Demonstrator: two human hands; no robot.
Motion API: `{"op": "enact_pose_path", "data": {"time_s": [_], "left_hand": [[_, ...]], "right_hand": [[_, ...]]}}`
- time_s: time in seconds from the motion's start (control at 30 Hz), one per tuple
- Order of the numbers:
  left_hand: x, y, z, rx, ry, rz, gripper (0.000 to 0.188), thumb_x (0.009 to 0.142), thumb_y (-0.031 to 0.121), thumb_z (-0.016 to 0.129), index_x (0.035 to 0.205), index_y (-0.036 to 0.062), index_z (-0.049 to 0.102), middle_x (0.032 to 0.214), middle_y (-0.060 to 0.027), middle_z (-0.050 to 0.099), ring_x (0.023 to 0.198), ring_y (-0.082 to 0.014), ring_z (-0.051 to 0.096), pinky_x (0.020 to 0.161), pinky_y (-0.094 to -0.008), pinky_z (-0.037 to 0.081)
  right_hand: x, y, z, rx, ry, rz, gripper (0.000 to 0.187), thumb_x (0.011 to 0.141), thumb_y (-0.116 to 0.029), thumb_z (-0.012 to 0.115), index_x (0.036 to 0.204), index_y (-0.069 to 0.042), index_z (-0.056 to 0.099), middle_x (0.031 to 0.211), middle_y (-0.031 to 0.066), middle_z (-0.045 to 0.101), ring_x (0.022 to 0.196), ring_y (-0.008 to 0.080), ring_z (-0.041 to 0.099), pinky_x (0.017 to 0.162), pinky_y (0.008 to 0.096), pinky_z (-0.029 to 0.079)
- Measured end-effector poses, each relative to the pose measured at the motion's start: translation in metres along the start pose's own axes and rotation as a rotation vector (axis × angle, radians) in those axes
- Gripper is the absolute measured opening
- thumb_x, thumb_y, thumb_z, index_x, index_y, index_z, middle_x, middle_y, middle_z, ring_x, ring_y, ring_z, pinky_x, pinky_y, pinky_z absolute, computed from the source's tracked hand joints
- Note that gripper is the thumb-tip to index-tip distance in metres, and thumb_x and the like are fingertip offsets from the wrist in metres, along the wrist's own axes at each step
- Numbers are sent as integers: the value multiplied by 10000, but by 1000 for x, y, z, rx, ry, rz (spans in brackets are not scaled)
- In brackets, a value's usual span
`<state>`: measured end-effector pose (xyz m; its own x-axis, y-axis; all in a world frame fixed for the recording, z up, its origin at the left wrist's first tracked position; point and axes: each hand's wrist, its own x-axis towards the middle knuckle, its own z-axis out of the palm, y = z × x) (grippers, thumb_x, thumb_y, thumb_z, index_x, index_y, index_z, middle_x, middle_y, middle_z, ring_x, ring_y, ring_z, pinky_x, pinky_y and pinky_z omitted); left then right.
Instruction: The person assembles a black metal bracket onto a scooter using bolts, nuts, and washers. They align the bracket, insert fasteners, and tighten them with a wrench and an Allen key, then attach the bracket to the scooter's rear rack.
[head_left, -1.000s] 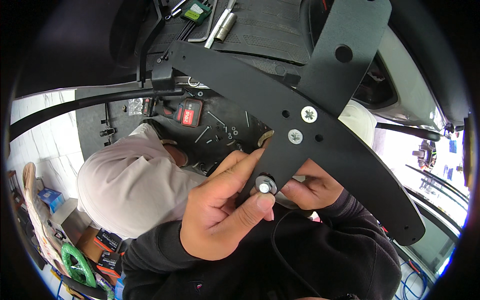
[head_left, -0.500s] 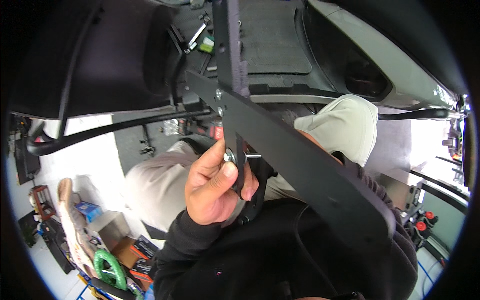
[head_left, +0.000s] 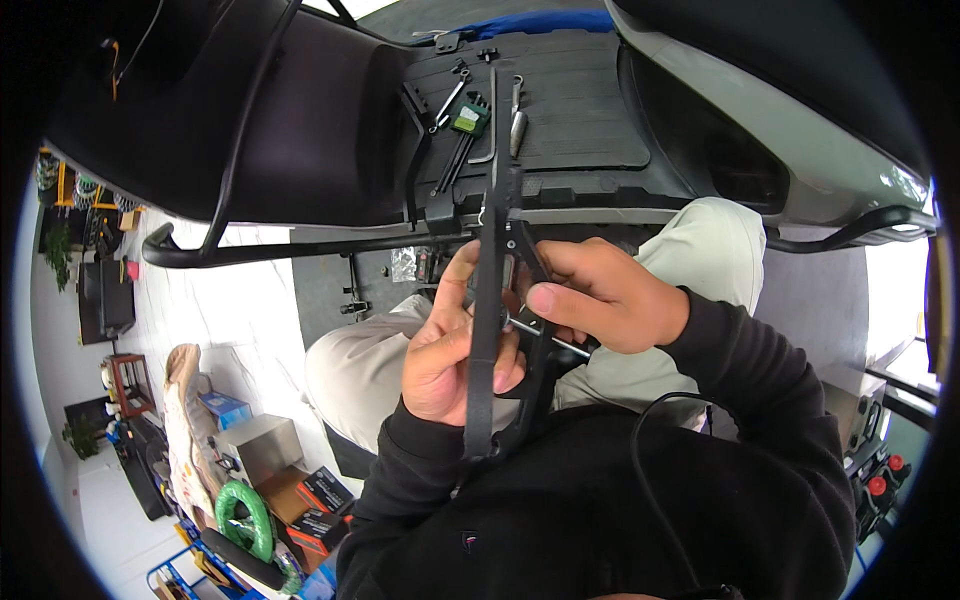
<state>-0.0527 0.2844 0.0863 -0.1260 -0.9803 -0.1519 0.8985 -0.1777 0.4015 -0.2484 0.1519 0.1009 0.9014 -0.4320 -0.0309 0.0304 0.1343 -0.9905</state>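
Observation:
A black flat metal bracket (head_left: 481, 375) stands nearly edge-on in front of my chest. My left hand (head_left: 436, 362) is closed at its left side, the fingers reaching behind it and partly hidden. From the right, my right hand (head_left: 620, 298) grips the bracket's angled arm, its thumb pressing beside a silver bolt (head_left: 570, 347). The bolt's shank sticks out to the right, below that thumb. Whether the left fingers also touch the bolt's head is hidden by the bracket.
Beyond my hands, a vehicle's black ribbed floor (head_left: 580, 100) carries a hex key set (head_left: 468, 120), a combination wrench (head_left: 452, 100) and an L-shaped key (head_left: 493, 130). A black tubular bar (head_left: 330, 245) runs along its near edge. Boxes (head_left: 325, 490) and a green-wrapped ring (head_left: 245, 515) lie lower left.
The bracket has turned from showing its broad face to nearly edge-on. My right hand has come into view and grips it. The view has shifted, showing more of the vehicle floor.

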Motion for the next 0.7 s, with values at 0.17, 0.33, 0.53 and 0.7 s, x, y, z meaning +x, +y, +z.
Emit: {"op": "enact_pose_path", "data": {"time_s": [0.17, 0.33, 0.53, 0.7], "left_hand": [[-8, -20, 10, 184, 199, 150, 357, 1020, 22, 627, 1359, 89, 537, 1204, -146, 671, 793, -204, 667, 627, -328, 498], [-5, -24, 15, 157, 230, 121, 232, 1027, 48, 645, 1253, 50, 597, 1101, -130, 711, 757, -206, 653, 625, -324, 483], [-6, -17, 20, 154, 275, 34, 147, 1028, 90, 681, 1144, 2, 657, 1000, -135, 765, 881, -180, 747, 781, -304, 606], [-3, -31, 28, 323, 414, 187, 193, 1031, 111, 693, 1156, -33, 668, 1029, -134, 759, 932, -197, 750, 775, -312, 613]], "right_hand": [[-5, 10, 3, -48, 89, -127, 332, 1108, -301, 562, 1084, 19, 643, 732, 18, 646, 585, 78, 589, 543, 260, 464], [-13, 12, -2, -141, 73, -178, 350, 1112, -323, 552, 1100, 18, 629, 757, 20, 646, 615, 77, 614, 558, 245, 480], [-19, 8, -4, -194, 77, -128, 371, 1107, -362, 564, 1065, 3, 612, 773, 15, 646, 637, 75, 615, 562, 247, 479], [-15, 6, -1, -220, 115, -195, 368, 1105, -360, 572, 1052, 2, 604, 831, 36, 690, 651, 75, 617, 575, 249, 488]]}}
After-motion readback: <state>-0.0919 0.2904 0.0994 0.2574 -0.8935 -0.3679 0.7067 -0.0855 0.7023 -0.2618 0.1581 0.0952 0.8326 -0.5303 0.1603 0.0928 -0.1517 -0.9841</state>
